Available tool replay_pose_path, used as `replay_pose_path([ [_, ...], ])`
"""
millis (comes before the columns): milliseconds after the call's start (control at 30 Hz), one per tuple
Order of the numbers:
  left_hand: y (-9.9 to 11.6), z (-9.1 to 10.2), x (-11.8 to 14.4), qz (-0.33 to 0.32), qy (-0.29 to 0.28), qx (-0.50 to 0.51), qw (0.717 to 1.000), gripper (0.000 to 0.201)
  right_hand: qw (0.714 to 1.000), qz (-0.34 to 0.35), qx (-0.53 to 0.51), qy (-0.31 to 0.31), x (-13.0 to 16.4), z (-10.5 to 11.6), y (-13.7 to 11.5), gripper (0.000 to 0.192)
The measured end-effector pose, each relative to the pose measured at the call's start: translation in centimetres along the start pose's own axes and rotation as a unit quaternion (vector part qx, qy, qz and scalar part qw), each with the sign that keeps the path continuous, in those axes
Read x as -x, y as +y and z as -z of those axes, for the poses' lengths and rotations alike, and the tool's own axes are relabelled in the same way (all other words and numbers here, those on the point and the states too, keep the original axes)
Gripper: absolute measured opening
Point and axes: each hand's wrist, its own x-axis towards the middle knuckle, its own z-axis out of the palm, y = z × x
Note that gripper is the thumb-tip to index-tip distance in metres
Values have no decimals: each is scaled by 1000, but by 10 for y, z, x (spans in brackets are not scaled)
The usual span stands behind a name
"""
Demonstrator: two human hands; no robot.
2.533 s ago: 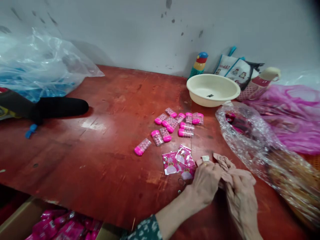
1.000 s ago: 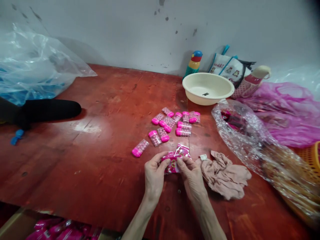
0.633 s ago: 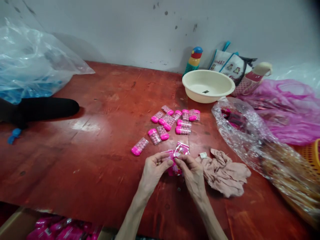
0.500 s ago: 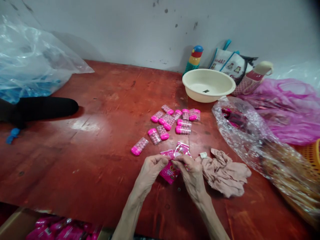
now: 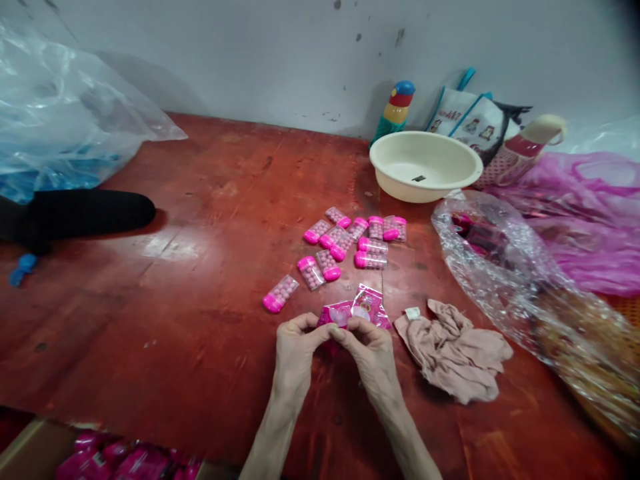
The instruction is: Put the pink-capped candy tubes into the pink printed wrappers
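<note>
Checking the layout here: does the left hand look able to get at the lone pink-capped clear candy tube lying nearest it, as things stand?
Probably yes, once it lets go: the left hand now pinches a pink foil sachet together with the right hand, but only bare red wooden table lies between it and the pink-capped clear candy tube.

Small hand-packing workbench in a plain room.
Worn red table [image 5: 200, 220] against a stained white wall [image 5: 250, 60], pink-capped candy tubes [image 5: 345, 243], bulk plastic bags [image 5: 525, 287], carton [image 5: 35, 450] of pink packets.
</note>
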Motion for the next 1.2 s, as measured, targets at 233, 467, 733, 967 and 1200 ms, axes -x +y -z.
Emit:
replay_pose_path([
  [233,14,5,6,45,-94,32,994,16,999,1,3,-34,-6,10,-14,17],
  [467,19,9,4,-37,-110,-90,989,4,995,28,55,-72,-4,17,-23,17],
  [733,12,4,7,-3,-44,16,999,9,990,-11,33,-136,-6,15,-18,25],
  [967,11,-2,7,28,-4,68,997,11,995,30,90,-35,0,3,-10,34],
  [1200,7,6,7,14,51,85,995,11,995,20,90,-41,-3,3,-9,17],
])
